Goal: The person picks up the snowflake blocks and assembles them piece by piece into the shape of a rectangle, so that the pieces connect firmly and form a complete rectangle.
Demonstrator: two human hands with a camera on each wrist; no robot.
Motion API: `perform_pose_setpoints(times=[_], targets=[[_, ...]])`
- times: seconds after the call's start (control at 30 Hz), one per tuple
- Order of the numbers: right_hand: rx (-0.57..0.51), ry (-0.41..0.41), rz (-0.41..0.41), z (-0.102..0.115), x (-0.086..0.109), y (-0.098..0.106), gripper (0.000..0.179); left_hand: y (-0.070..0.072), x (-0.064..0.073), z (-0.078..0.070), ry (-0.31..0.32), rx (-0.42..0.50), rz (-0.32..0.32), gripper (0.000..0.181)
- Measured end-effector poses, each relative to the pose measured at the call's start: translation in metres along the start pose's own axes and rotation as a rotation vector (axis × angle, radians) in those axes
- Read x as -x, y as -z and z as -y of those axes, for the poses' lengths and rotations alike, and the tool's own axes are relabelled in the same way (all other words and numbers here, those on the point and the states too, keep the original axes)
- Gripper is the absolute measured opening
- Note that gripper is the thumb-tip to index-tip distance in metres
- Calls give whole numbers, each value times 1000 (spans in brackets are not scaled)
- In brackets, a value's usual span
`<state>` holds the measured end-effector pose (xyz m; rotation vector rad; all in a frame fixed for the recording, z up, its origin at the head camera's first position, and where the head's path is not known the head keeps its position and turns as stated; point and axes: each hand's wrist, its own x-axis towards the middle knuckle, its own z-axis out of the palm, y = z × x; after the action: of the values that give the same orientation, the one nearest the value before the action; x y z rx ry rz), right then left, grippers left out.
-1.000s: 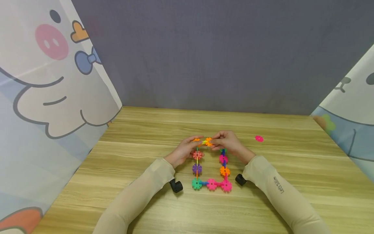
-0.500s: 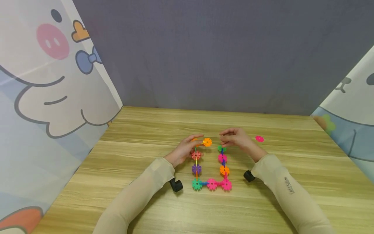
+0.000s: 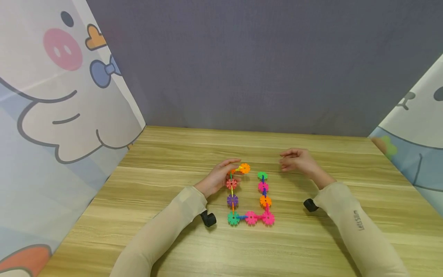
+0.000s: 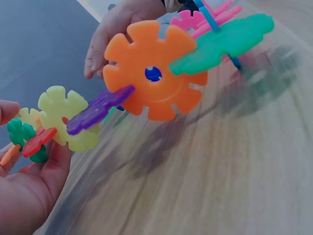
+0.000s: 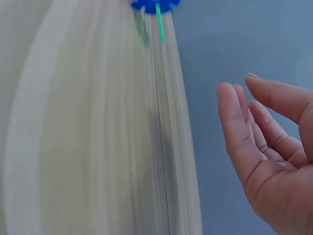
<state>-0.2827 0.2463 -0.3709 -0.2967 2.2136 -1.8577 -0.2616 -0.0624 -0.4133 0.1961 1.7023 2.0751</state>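
Note:
A chain of interlocking plastic snowflake discs forms an upright-sided outline with a gap at its far side. My left hand (image 3: 219,177) grips its far left corner; in the left wrist view, a red disc (image 4: 39,142) and a green disc (image 4: 20,131) sit between thumb and fingers. An orange disc (image 3: 245,168) ends the left side, and a green disc (image 3: 262,175) ends the right side, apart from each other. To the right of the chain, my right hand (image 3: 298,159) is in the air with fingers loosely bent, holding nothing in the right wrist view.
The wooden table (image 3: 180,154) carries the chain, with a grey partition (image 3: 256,77) along its back edge. Cartoon-printed panels (image 3: 65,127) stand at both sides. Small black wrist cameras (image 3: 209,219) hang below the sleeves.
My right hand has let go of the far orange disc and moved right, now covering where a loose pink disc lay. My left hand stays on the chain's corner.

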Motion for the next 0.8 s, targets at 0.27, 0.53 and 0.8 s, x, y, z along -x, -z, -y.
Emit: perform_pose_setpoints(times=[0.27, 0.53, 0.8], targets=[[-61, -2, -19, 0, 9, 25, 19, -1, 0, 0, 9, 32, 4, 45], [28, -62, -100, -1, 12, 48, 33, -1, 0, -1, 5, 44, 21, 45], [68, -109, -152, -10, 11, 64, 50, 0, 1, -1, 10, 29, 22, 43]])
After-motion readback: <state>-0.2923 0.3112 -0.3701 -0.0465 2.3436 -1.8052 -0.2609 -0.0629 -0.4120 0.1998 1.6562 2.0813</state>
